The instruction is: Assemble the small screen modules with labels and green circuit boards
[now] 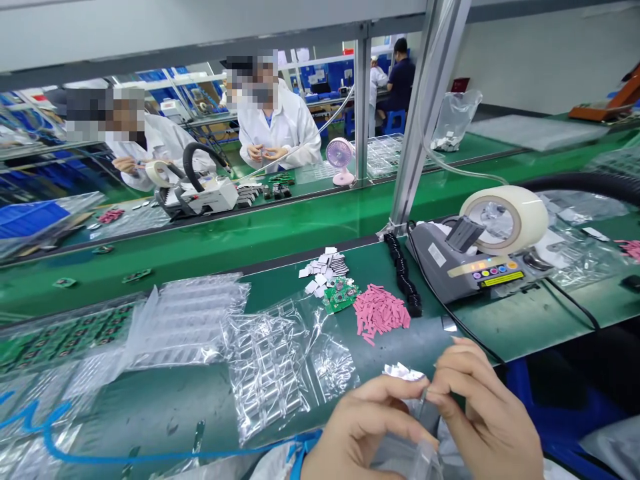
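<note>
Both my hands are low at the near edge of the green bench, fingertips meeting. My left hand (365,427) and my right hand (483,413) each pinch a small white, crinkled piece (403,372) between them; what exactly it is I cannot make out. Something clear, like a plastic bag (425,460), lies under my hands. Just beyond lie a heap of pink strips (380,313), a small green circuit board (340,295) and a pile of small white squares (323,267).
A grey tape dispenser (470,267) with a large tape roll (507,217) stands at the right, its black cable running toward me. Clear blister trays (270,360) and trays of green boards (65,333) lie left. Two people in white coats work across the belt; a pink fan (341,159) stands there.
</note>
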Tool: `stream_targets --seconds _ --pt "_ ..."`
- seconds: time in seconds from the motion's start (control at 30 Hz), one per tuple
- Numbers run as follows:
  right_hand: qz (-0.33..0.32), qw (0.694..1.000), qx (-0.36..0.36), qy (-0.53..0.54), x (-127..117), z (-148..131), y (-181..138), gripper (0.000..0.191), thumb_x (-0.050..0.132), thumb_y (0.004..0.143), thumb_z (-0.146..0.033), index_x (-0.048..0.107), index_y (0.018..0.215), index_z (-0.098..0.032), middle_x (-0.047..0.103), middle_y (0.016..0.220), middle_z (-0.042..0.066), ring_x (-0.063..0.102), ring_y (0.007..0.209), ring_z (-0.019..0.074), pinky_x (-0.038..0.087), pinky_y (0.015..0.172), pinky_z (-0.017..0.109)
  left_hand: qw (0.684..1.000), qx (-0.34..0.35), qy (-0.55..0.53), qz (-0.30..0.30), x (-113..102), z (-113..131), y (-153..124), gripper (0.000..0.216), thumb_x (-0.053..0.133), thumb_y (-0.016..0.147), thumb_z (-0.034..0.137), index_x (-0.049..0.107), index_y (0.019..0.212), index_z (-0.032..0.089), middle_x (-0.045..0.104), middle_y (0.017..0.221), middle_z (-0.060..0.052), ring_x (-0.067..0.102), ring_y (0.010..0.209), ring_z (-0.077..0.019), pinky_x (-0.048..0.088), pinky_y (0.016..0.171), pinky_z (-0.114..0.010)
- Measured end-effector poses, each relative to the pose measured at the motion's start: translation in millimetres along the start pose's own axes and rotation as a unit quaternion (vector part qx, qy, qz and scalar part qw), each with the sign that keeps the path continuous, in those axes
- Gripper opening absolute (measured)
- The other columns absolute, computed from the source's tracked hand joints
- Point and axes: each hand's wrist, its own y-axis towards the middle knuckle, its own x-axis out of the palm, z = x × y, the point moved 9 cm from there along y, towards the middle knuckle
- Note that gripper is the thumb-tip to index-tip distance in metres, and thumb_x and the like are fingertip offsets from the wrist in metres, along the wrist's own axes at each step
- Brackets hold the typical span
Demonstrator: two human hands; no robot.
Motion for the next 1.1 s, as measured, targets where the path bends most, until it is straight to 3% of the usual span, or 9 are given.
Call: stream_targets --seconds 0.5,0.93,1.1 --pt "0.018 0.998 -0.03 -0.052 1.0 -3.7 -6.8 0.018 0.045 0.089 -0.019 0.051 0.073 -0.022 0.054 0.068 -0.001 0.051 0.066 0.0161 0.032 0.087 0.039 1.0 -0.005 0.016 0.008 -0.5 -2.5 -1.3 0.033 0.072 0.064 0.044 0.072 0.095 0.032 0.058 0.121 -0.007 0.055 0.108 -0.0239 0.037 0.103 -0.039" --pt "0.015 0.997 -0.048 -0.057 6.1 -8.3 -5.8 0.025 0.038 0.093 -0.025 0.045 0.07 -0.021 0.05 0.067 0.0 0.049 0.068 0.0174 0.029 0.085 0.041 0.991 -0.023 -0.126 0.029 3.6 -4.1 5.5 0.034 0.076 0.059 0.042 0.074 0.088 0.025 0.054 0.119 -0.01 0.05 0.113 -0.0277 0.031 0.103 -0.046" --pt "0.02 0.999 -0.026 -0.042 2.0 -3.6 -6.2 0.012 0.044 0.089 -0.021 0.049 0.079 -0.02 0.052 0.071 0.0 0.052 0.071 0.0168 0.031 0.091 0.042 0.99 -0.028 -0.136 0.04 1.7 -3.5 3.3 0.031 0.077 0.058 0.039 0.074 0.086 0.024 0.055 0.117 -0.01 0.049 0.113 -0.0271 0.029 0.104 -0.045"
